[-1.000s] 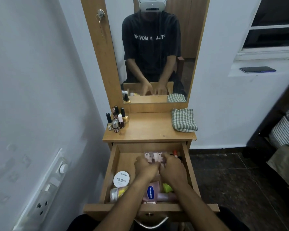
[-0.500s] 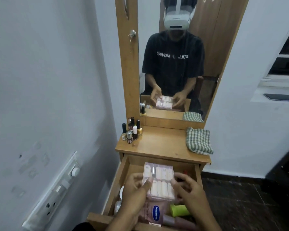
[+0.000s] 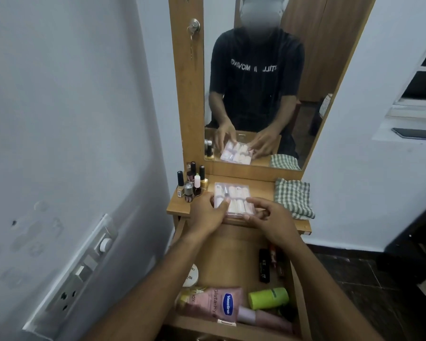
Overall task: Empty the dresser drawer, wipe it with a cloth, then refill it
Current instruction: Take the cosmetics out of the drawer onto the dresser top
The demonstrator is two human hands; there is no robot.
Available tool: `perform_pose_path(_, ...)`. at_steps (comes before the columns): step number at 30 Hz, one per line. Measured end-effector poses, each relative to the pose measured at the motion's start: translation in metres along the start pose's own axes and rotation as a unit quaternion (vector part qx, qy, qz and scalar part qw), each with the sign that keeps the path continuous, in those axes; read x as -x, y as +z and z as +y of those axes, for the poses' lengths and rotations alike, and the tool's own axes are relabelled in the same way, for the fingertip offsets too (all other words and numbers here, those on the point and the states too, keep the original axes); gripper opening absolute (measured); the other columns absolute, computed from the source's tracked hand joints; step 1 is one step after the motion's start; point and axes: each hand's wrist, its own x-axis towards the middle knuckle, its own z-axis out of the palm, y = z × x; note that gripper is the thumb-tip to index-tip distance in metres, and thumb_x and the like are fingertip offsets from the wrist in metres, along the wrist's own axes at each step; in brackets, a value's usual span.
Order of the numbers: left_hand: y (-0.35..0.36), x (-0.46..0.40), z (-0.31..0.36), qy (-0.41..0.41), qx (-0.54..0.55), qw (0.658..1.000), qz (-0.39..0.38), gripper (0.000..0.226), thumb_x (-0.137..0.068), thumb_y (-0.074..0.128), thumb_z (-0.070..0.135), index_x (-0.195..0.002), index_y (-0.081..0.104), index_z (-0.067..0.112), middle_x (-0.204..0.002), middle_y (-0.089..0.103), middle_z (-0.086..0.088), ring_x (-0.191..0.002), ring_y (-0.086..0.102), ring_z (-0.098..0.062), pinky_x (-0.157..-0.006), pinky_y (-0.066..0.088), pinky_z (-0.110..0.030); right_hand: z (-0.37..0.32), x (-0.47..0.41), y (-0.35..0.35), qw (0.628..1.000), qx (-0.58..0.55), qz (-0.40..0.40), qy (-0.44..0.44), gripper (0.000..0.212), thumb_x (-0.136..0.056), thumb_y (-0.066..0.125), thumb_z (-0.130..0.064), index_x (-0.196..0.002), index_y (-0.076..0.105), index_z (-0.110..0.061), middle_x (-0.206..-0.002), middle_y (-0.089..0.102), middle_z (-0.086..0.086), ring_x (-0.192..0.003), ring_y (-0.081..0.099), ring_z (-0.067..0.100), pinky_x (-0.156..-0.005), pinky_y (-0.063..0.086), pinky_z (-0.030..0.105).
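Dresser drawer (image 3: 231, 252), light wood, pulled open below me: emptying step in hand, only partly done by my reckoning.

Dresser top (image 3: 182, 207), same wood, at 12 o'clock from the drawer; holding area for what I take out.

Checked green-and-white cloth (image 3: 293, 198), folded, at 3 o'clock on the top; not yet used, wiping comes later.

Pink Vaseline lotion tube (image 3: 214, 303), lying flat at the drawer's 6 o'clock edge.

Clear plastic case of pale false nails (image 3: 233, 193), flat and rectangular, out of the drawer and on or just above the top, centre; I cannot tell if it has fully settled.

My left hand (image 3: 205, 215), thumb and fingers pinching the case's 9 o'clock edge.

My right hand (image 3: 271, 217), fingers loosely spread at the case's 4 o'clock corner, holding nothing firmly.

Lime-green cylindrical container (image 3: 268, 297), on its side, 5 o'clock in the drawer.

Cluster of small nail polish bottles (image 3: 192, 185), upright, 9 o'clock on the top, just beside the case.

Round white jar (image 3: 191, 276), at the drawer's 8 o'clock, half hidden by my forearm.

Black lipstick tube (image 3: 264, 265), 3 o'clock in the drawer.

Next move, as I judge it: let go of the case without knocking the bottles, then reach back for the remaining pieces.
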Motion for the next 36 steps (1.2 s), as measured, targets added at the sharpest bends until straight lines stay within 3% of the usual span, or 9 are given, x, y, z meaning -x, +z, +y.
perform_pose_path(6, 0.012, -0.015, -0.002, 0.069, -0.08, 0.994, 0.024, 0.033, -0.093, 0.063, 0.039, -0.12, 0.069, 0.021, -0.11, 0.073, 0.003, -0.098, 0.067, -0.017, -0.082, 0.055, -0.034, 0.017, -0.01, 0.009, 0.994, 0.073, 0.07, -0.042, 0.037, -0.085, 0.079, -0.037, -0.121, 0.073, -0.03, -0.064, 0.059, -0.014, -0.057, 0.052, 0.001, -0.056, 0.038, 0.013)
perform_pose_path(10, 0.019, -0.019, -0.003, 0.085, -0.162, 0.981, 0.059, 0.024, -0.093, 0.063, 0.037, -0.096, 0.066, 0.013, -0.094, 0.064, -0.006, -0.088, 0.06, -0.025, -0.068, 0.037, -0.031, 0.015, -0.013, 0.017, 0.985, 0.124, 0.103, -0.051, 0.038, -0.084, 0.077, -0.047, -0.119, 0.074, -0.032, -0.085, 0.062, -0.018, -0.062, 0.049, -0.003, -0.058, 0.034, 0.016)
perform_pose_path(14, 0.024, -0.008, 0.0, 0.084, -0.097, 0.987, 0.099, 0.036, -0.096, 0.063, 0.029, -0.128, 0.062, 0.012, -0.121, 0.065, -0.006, -0.111, 0.06, -0.023, -0.087, 0.045, -0.029, 0.017, -0.016, 0.022, 0.98, 0.16, 0.108, -0.051, 0.043, -0.087, 0.071, -0.054, -0.126, 0.07, -0.037, -0.119, 0.071, -0.01, -0.088, 0.061, 0.004, -0.071, 0.052, 0.027)
perform_pose_path(16, 0.029, 0.011, 0.001, 0.128, -0.058, 0.979, 0.149, 0.036, -0.096, 0.061, 0.02, -0.131, 0.059, 0.013, -0.125, 0.064, -0.004, -0.113, 0.058, -0.016, -0.094, 0.046, -0.025, 0.017, -0.013, 0.021, 0.981, 0.15, 0.112, -0.052, 0.049, -0.087, 0.071, -0.054, -0.132, 0.065, -0.036, -0.113, 0.07, -0.008, -0.082, 0.06, 0.004, -0.069, 0.051, 0.023)
perform_pose_path(18, 0.04, 0.041, -0.002, 0.172, -0.037, 0.97, 0.17, 0.023, -0.097, 0.06, 0.016, -0.12, 0.062, 0.014, -0.112, 0.065, 0.002, -0.1, 0.058, -0.007, -0.085, 0.049, -0.019, 0.018, 0.001, 0.016, 0.982, 0.098, 0.154, -0.054, 0.05, -0.086, 0.074, -0.053, -0.131, 0.063, -0.034, -0.098, 0.063, -0.011, -0.071, 0.057, 0.003, -0.063, 0.045, 0.014)
perform_pose_path(21, 0.061, 0.073, -0.015, 0.149, -0.056, 0.984, 0.076, 0.003, -0.094, 0.063, 0.022, -0.097, 0.063, 0.021, -0.089, 0.065, 0.008, -0.08, 0.06, -0.008, -0.069, 0.051, -0.028, 0.032, 0.042, 0.012, 0.965, 0.06, 0.253, -0.042, 0.031, -0.088, 0.076, -0.041, -0.115, 0.066, -0.028, -0.085, 0.06, -0.009, -0.071, 0.057, 0.006, -0.063, 0.049, 0.021)
perform_pose_path(25, 0.087, 0.081, -0.023, 0.027, -0.194, 0.971, -0.136, 0.03, -0.088, 0.065, 0.046, -0.099, 0.067, 0.018, -0.093, 0.071, -0.003, -0.089, 0.068, -0.026, -0.073, 0.055, -0.034, 0.05, 0.07, 0.008, 0.956, 0.054, 0.288, 0.028, 0.011, -0.091, 0.071, -0.033, -0.1, 0.07, -0.027, -0.076, 0.063, -0.011, -0.072, 0.06, 0.004, -0.068, 0.054, 0.032)
perform_pose_path(31, 0.113, 0.08, -0.015, 0.015, -0.274, 0.942, -0.194, 0.041, -0.088, 0.059, 0.052, -0.102, 0.075, 0.017, -0.097, 0.074, -0.007, -0.093, 0.07, -0.029, -0.075, 0.057, -0.033, 0.066, 0.076, 0.011, 0.961, 0.198, 0.169, 0.095, 0.01, -0.088, 0.071, -0.039, -0.091, 0.069, -0.03, -0.08, 0.066, -0.012, -0.074, 0.062, 0.008, -0.066, 0.05, 0.028)
perform_pose_path(36, 0.106, 0.077, -0.009, -0.003, -0.262, 0.94, -0.218, 0.034, -0.083, 0.063, 0.045, -0.098, 0.075, 0.016, -0.096, 0.074, -0.008, -0.091, 0.07, -0.029, -0.072, 0.055, -0.031, 0.067, 0.077, 0.014, 0.96, 0.222, 0.168, 0.03, 0.002, -0.089, 0.072, -0.025, -0.088, 0.071, -0.023, -0.083, 0.068, -0.006, -0.073, 0.061, 0.012, -0.065, 0.046, 0.026)
